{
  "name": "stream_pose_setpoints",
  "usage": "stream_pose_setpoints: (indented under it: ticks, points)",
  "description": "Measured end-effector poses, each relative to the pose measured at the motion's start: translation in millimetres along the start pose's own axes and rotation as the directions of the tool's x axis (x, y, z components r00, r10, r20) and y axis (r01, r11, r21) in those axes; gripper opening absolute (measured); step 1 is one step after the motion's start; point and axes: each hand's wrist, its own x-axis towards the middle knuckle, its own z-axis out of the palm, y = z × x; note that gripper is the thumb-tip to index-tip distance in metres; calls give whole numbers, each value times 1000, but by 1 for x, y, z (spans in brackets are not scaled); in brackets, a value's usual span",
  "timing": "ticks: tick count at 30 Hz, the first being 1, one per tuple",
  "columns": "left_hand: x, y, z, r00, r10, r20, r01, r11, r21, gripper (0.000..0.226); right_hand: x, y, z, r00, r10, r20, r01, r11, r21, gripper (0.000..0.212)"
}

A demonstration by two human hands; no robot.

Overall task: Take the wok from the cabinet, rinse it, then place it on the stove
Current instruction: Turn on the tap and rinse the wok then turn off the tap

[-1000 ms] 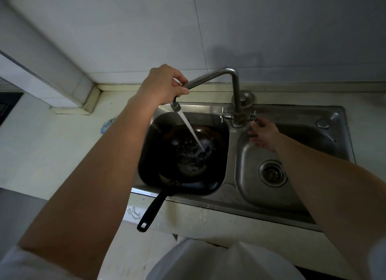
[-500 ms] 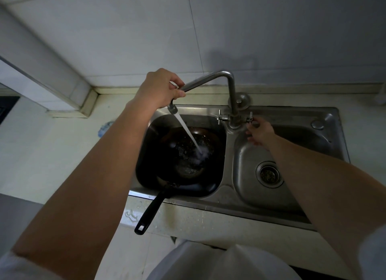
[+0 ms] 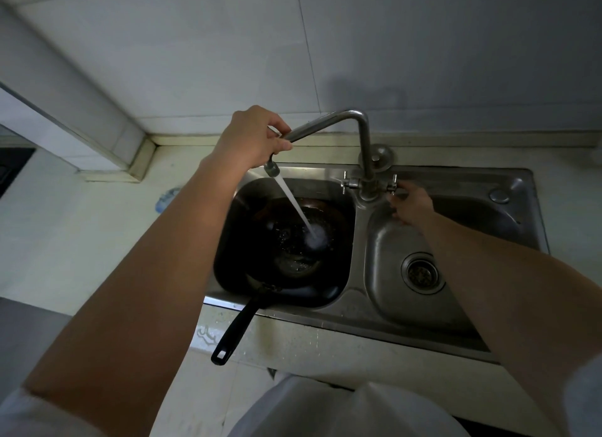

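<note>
**Wok under running water**

The wok lies in the left basin of the sink, its long black handle sticking out toward the person. Wet metal is probably heavy and slippery, so the dry handle looks safest to grasp. The right hand pinches the tap valve. Farther, the left hand closes around the faucet spout.

No legible text, label, brand, number or sign appears on any surface. A pale blue mark on the desk left of the sink is too blurred to read.
</note>
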Motion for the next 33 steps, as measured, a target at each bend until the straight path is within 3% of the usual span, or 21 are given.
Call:
stream_pose_setpoints:
  ticks: [9, 19, 29, 33]
  points:
    - [5, -3, 4, 999, 20, -42, -20, 1000, -2, 29, -9, -5, -8, 996, -84, 37, 88, 989, -117, 48]
    - [-4, 1, 0, 1000, 9, -8, -9, 1000, 3, 26, -7, -3, -9, 999, -37, 40, 41, 993, -114, 48]
    - [-24, 9, 5, 1000, -5, 7, 5, 999, 38, 29, 17, -6, -5, 999, 6, 45, -3, 997, -77, 18]
    - [-22, 11, 8, 1000, -10, 5, 10, 998, 60, 28, 11, -11, -10, 997, 44, 70, -38, 996, -84, 27]
